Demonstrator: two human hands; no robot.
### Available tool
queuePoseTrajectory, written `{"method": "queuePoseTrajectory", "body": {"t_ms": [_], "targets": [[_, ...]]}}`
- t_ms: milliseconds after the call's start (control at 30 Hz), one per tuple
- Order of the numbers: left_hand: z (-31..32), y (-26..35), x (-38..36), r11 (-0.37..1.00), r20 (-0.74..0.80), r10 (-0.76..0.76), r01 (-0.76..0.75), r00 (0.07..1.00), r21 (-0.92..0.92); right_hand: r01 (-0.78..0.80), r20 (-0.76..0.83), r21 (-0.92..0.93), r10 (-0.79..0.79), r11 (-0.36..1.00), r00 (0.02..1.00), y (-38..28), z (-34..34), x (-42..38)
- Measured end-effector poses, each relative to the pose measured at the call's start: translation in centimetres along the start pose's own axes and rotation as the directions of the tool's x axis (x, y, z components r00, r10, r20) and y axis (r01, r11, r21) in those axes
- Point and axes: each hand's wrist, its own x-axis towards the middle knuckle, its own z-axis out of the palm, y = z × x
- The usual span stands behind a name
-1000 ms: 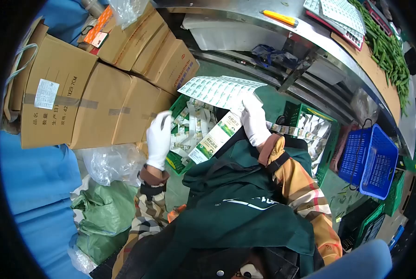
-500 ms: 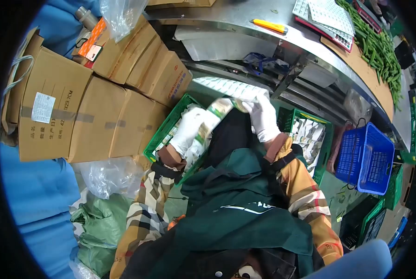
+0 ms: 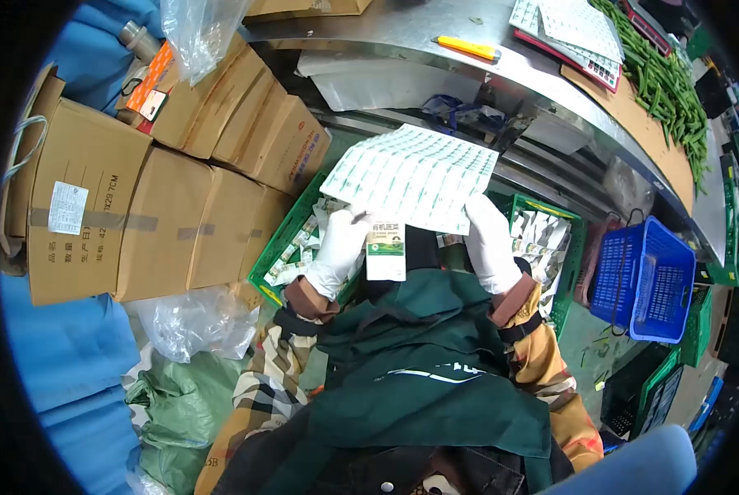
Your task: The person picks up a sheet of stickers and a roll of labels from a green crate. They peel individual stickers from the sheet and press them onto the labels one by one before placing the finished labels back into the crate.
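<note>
my left hand (image 3: 336, 252) gripped the lower left edge of the label sheet (image 3: 412, 176) and pinned a green-and-white card (image 3: 386, 250) under it, while my right hand (image 3: 490, 244) held the sheet's lower right edge. the sheet was spread above the green crate (image 3: 280, 239) of labels, beside the cardboard boxes (image 3: 163, 198), below the steel table (image 3: 543, 74).

The label sheet (image 3: 410, 177) lies above 2 crates (image 3: 291, 235), cardboard boxes (image 3: 138, 198) left, probably touching.
</note>
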Motion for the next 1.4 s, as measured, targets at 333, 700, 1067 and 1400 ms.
{"method": "queuePoseTrajectory", "body": {"t_ms": [333,700,1067,1400], "targets": [[-1.8,3.2,-0.2,0.641,0.361,-0.010,0.284,0.932,-0.713,-0.250,0.256,-0.337,0.343,0.908,0.904,-5.7,-3.3,-2.8],[-0.5,5.2,-1.7,0.985,0.157,0.133,-0.113,0.979,-0.131,-0.081,0.104,-0.013,0.082,0.997,0.991,-8.4,-5.2,-0.7],[0.6,9.4,-1.9,0.951,-0.031,0.298,-0.299,0.954,-0.083,0.051,-0.029,-0.214,-0.059,0.975,0.998,-11.0,-2.3,-1.7],[1.5,10.5,-2.6,0.964,0.126,0.252,-0.238,0.959,-0.117,0.024,-0.068,-0.317,-0.048,0.948,0.997,-10.4,-1.8,-2.2]]}}
